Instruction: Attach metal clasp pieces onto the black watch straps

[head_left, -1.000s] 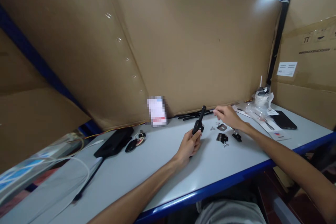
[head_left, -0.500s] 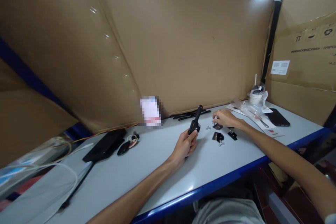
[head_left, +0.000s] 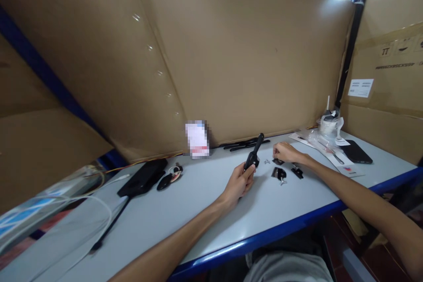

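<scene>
My left hand (head_left: 239, 181) is closed round the lower end of a slim black rod-shaped part (head_left: 254, 154), which points up and away to the right above the grey table (head_left: 185, 211). My right hand (head_left: 286, 152) rests on the table just right of it, fingers curled down over a small dark flat piece (head_left: 277, 161); whether it grips the piece is unclear. Small black brackets (head_left: 279, 173) and tiny metal screws (head_left: 266, 161) lie scattered beside both hands.
Thin black strips (head_left: 243, 144) lie along the cardboard wall (head_left: 231, 66). A black case (head_left: 142, 178) and a key fob (head_left: 168, 179) sit to the left, with white cables (head_left: 82, 211). To the right are plastic bags (head_left: 325, 134), a leaflet and a black phone (head_left: 357, 151). The table has a blue front edge (head_left: 280, 233).
My right hand has drawn back from the far strips and come down onto the small parts, its fingers curling. My left hand keeps holding the black rod almost still.
</scene>
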`<state>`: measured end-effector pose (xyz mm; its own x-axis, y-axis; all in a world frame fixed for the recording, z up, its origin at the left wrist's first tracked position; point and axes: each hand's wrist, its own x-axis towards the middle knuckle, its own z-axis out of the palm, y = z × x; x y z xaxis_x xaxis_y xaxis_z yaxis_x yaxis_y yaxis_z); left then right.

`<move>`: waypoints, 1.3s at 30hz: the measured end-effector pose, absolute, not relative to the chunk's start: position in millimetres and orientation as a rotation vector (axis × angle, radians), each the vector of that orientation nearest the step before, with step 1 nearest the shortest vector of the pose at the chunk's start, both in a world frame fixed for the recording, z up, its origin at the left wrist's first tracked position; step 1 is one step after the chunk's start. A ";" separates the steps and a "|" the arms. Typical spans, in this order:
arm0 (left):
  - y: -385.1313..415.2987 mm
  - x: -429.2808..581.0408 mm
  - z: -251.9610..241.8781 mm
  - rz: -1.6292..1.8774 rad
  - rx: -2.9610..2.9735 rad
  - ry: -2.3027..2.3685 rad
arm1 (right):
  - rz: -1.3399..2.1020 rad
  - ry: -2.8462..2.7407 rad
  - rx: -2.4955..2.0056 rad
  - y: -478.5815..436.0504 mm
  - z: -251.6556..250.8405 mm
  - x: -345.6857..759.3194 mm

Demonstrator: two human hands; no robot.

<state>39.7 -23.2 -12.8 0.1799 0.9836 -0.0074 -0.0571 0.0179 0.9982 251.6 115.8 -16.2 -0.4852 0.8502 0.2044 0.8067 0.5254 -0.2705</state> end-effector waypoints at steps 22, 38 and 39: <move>-17.5 36.4 -10.2 1.001 1.127 1.083 | 1.009 -1.930 -0.775 53.4 8.2 201.5; -9.2 33.0 -12.3 0.943 1.063 1.047 | 0.551 -2.104 -0.909 44.1 -0.4 190.3; -8.1 32.4 -12.6 0.934 1.050 1.043 | 0.548 -2.095 -0.931 44.1 -1.2 189.3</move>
